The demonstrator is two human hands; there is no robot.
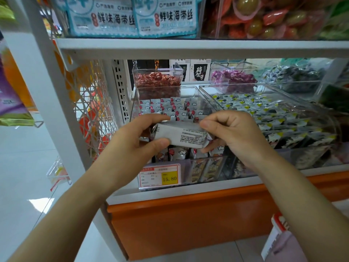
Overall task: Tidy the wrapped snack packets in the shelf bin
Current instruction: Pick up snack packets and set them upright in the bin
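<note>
Left hand (139,137) and right hand (229,132) both pinch ends of a silvery-white wrapped snack packet (182,136) above the clear plastic shelf bin (207,168); best slotted upright, print aligned with standing rows.

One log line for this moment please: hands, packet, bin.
bin: clear, packets in rows | packet: silver, text side up, above bin | left hand: grips its left end | right hand: pinches its right end

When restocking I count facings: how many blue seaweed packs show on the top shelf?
2. The left seaweed pack stands at the top shelf's left; the right seaweed pack stands beside it. More may hide behind.
</note>
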